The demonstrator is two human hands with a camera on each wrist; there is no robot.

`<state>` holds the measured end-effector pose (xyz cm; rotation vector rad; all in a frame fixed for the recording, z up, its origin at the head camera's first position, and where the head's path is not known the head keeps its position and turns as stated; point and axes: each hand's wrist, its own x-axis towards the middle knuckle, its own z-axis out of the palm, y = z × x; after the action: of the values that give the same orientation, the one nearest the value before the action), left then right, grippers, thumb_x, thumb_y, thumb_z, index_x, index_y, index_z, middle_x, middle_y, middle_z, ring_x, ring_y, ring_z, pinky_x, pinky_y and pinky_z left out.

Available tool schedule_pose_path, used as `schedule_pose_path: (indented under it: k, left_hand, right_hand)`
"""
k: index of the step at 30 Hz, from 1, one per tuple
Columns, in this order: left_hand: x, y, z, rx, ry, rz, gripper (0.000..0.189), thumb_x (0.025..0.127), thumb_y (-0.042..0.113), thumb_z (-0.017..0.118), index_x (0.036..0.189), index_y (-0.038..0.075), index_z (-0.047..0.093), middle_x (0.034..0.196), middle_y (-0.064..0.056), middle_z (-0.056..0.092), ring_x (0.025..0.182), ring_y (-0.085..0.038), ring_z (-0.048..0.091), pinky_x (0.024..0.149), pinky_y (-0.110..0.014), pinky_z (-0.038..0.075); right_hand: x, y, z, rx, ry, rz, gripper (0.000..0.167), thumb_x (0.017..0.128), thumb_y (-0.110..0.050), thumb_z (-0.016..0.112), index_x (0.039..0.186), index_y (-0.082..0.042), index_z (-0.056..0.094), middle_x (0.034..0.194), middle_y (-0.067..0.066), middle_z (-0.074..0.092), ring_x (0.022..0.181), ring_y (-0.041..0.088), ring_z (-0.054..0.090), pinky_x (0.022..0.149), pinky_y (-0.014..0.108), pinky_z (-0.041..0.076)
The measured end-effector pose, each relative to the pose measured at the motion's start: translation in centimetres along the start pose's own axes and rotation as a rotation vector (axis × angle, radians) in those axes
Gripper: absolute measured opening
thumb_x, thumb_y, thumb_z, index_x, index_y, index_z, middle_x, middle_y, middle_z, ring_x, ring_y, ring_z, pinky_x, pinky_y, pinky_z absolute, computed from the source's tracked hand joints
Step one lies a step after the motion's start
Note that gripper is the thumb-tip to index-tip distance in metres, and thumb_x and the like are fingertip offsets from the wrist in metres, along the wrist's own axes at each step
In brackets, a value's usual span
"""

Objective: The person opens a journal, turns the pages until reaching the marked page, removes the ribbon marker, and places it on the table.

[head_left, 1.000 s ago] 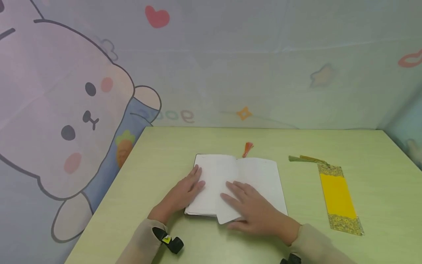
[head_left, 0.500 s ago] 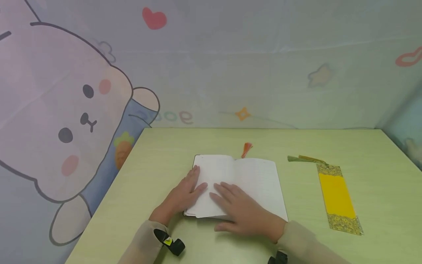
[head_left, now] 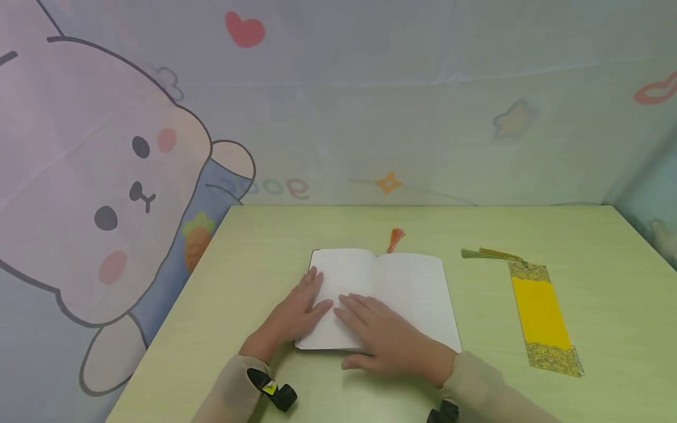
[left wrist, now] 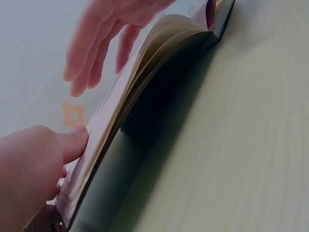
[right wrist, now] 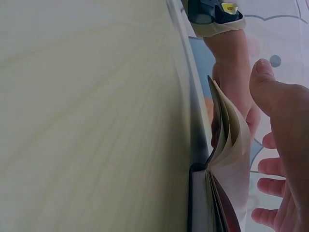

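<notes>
An open notebook (head_left: 415, 294) with white pages and a dark cover lies on the table. My left hand (head_left: 296, 314) rests along its left edge, fingers straight, and the thumb (left wrist: 75, 142) lies on the page in the left wrist view. Over the lower middle of the spread is my right hand (head_left: 386, 335), its fingers extended and slightly parted, pointing at the left page. An orange-pink tassel (head_left: 395, 239) sticks out past the top of the spine. Between the pages, a dark red strip (left wrist: 211, 13) shows in the left wrist view. Several leaves (right wrist: 229, 133) arch up on the left side.
To the right of the notebook lies a yellow bookmark (head_left: 543, 314) with patterned ends and a green-gold tassel (head_left: 492, 255). The pale green table (head_left: 624, 294) reaches back to a cloth backdrop (head_left: 370, 117) printed with cartoon figures.
My right hand has moved left across the spread, and a page under it has turned over onto the left side. The left hand has barely shifted.
</notes>
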<state>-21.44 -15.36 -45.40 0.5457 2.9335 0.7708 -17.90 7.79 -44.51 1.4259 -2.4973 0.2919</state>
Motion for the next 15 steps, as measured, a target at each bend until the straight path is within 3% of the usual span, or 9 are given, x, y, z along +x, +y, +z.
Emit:
schedule_pose_path:
  k: [15]
  left_hand:
    - [0.2, -0.4, 0.3, -0.009, -0.073, -0.044, 0.064, 0.096, 0.042, 0.046, 0.147, 0.008, 0.027, 0.153, -0.008, 0.016, 0.14, -0.03, 0.007, 0.112, -0.046, 0.01]
  right_hand:
    - [-2.0, 1.2, -0.3, -0.015, 0.083, -0.019, 0.074, 0.089, -0.06, 0.044, 0.137, -0.004, 0.041, 0.141, 0.016, 0.041, 0.128, 0.031, 0.037, 0.104, 0.043, 0.031]
